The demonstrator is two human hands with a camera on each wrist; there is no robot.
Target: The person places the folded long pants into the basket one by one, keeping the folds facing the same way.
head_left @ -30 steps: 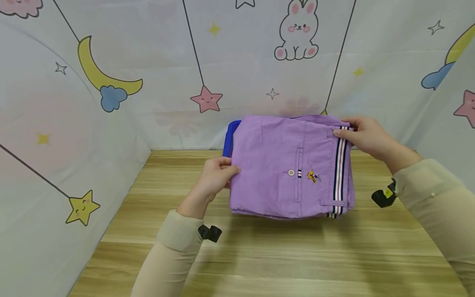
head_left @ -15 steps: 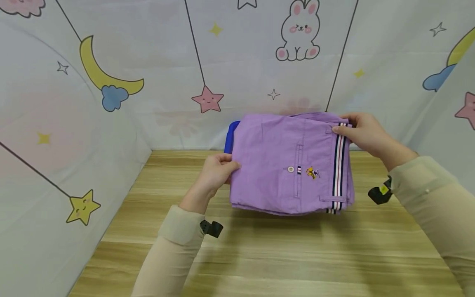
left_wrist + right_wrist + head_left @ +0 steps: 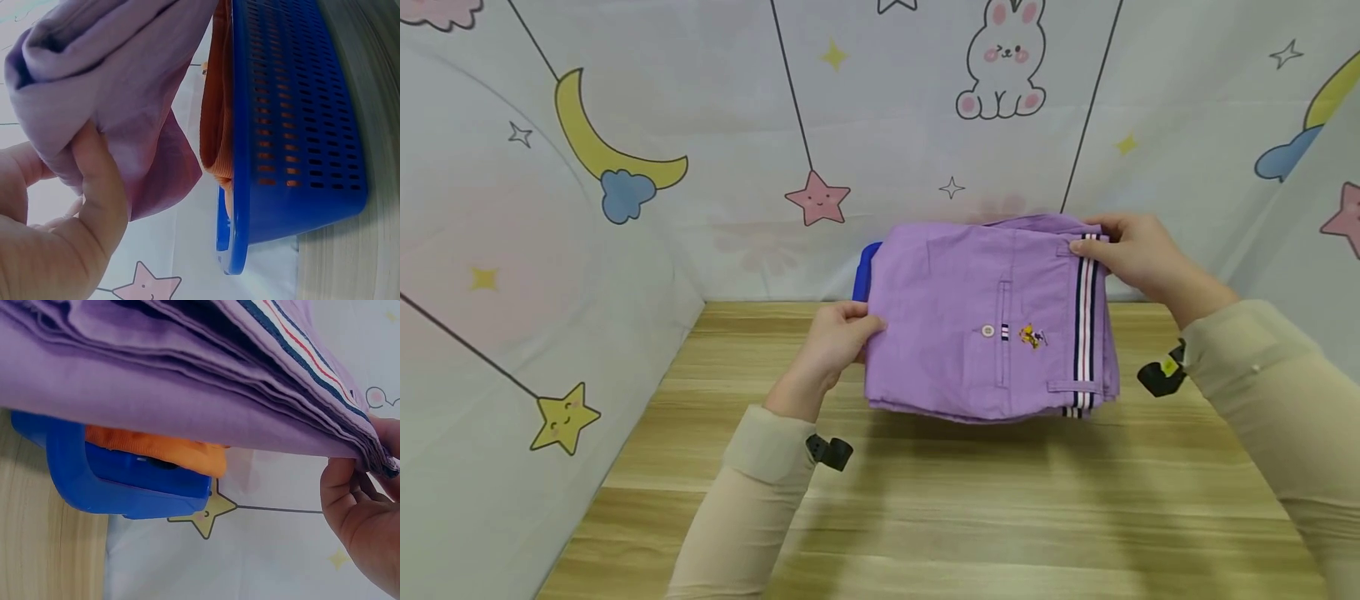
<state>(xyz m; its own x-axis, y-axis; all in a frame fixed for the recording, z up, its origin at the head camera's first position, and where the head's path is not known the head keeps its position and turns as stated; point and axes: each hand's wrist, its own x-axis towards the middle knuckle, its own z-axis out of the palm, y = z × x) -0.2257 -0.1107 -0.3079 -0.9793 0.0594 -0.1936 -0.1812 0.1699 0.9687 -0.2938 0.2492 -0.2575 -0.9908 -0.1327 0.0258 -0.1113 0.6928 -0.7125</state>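
A folded pair of purple trousers [image 3: 940, 333] hangs between both hands, with a striped waistband on its right side and a buttoned pocket facing me. My left hand [image 3: 838, 342] pinches the left edge between thumb and fingers. At the upper right corner, by the waistband, my right hand [image 3: 1138, 254] grips the cloth. Behind and below the trousers stands a blue plastic basket [image 3: 312, 212], mostly hidden in the head view. Folded orange cloth [image 3: 217, 125] lies inside it, and the right wrist view also shows this orange cloth [image 3: 162, 450] under the trousers.
The basket stands on a wood-grain table [image 3: 1000, 517], against a white backdrop [image 3: 887, 125] printed with stars, moons and a rabbit. The backdrop also closes off the left and right sides. A small black camera is strapped to each wrist.
Both hands have lifted the trousers slightly higher and farther from me, over the basket. The grip of each hand looks the same.
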